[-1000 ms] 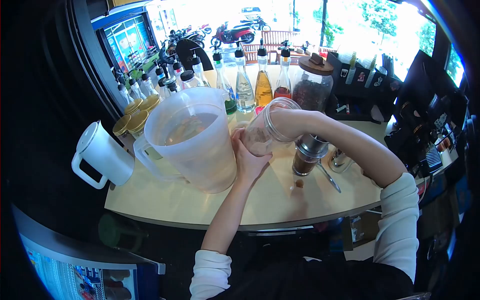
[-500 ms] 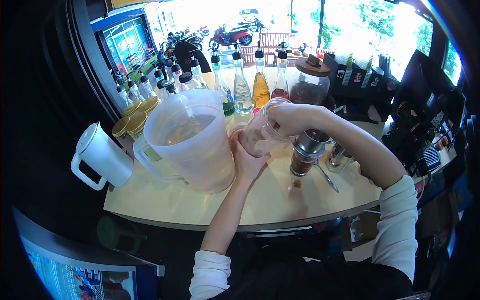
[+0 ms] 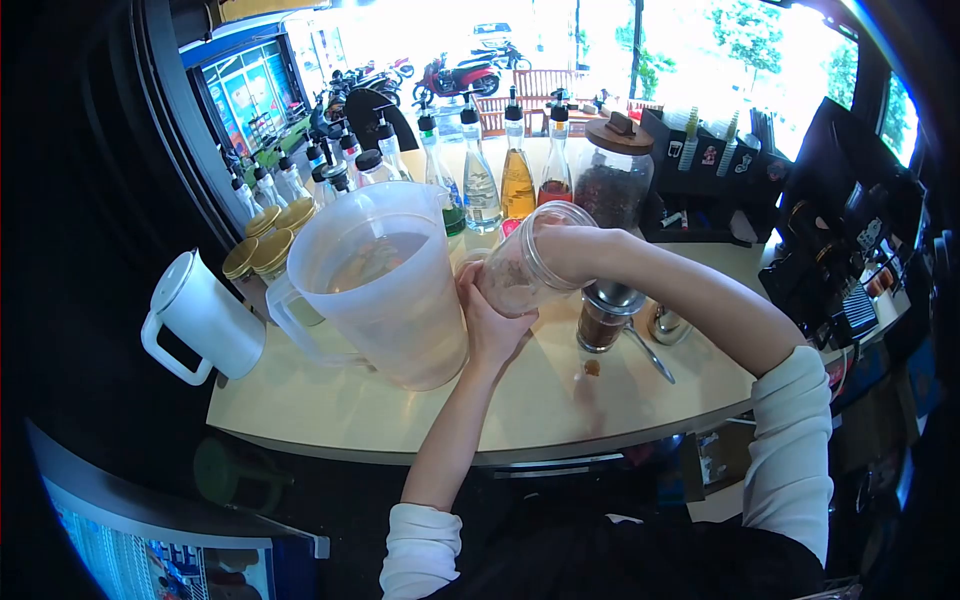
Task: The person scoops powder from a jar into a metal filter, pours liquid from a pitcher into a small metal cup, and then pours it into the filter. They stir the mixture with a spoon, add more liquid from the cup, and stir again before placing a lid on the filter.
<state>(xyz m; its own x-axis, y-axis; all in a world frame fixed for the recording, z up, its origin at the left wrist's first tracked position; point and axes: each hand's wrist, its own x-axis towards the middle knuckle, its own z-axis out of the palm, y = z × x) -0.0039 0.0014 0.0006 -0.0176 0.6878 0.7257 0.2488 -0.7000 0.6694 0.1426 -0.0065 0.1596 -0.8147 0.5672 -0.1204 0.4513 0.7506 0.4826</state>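
Note:
Tilted over the counter is a clear glass jar (image 3: 512,270), its mouth facing up and to the right. My left hand (image 3: 494,318) is wrapped round the jar's lower part, close beside the big translucent pitcher (image 3: 405,325). Through the jar's mouth reaches my right hand (image 3: 558,250), in past the knuckles. Its fingers show only dimly through the glass, so I cannot make out their grip. Below my right wrist stands a glass of brown liquid (image 3: 600,333) with a metal drip filter (image 3: 613,296) on top. A spoon (image 3: 655,355) lies against that glass.
A white lidded jug (image 3: 212,315) stands left of the pitcher, near gold-lidded jars (image 3: 270,250). Pump bottles (image 3: 482,185) line the back, beside a wooden-lidded jar (image 3: 612,180). A metal cup (image 3: 668,324) and a small brown spill (image 3: 592,368) are at right.
My right hand has pushed deeper into the jar, its forearm now straighter across the mouth. The left hand keeps its hold. The whole view has shifted slightly.

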